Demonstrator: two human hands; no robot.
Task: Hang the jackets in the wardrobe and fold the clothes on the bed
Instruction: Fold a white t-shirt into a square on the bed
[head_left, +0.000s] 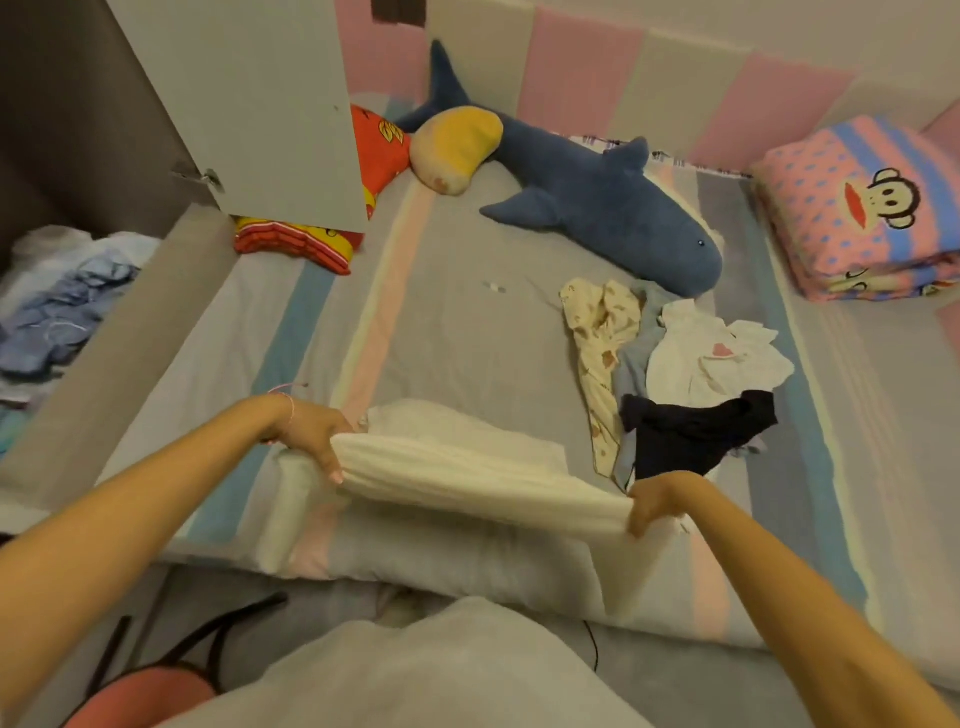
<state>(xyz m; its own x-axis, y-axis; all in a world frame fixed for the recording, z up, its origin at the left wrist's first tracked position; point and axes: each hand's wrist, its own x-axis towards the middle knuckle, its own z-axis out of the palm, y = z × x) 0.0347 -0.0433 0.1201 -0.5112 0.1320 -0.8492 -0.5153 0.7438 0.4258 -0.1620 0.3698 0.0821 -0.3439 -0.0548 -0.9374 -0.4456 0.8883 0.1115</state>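
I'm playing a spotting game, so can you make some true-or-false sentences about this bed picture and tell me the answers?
1. Both the left hand and the right hand grip the white garment. True.
2. The blue shark toy lies on the floor. False: it lies on the bed.
3. A black garment lies in the loose clothes pile. True.
4. The wardrobe door is closed. False: it stands open.
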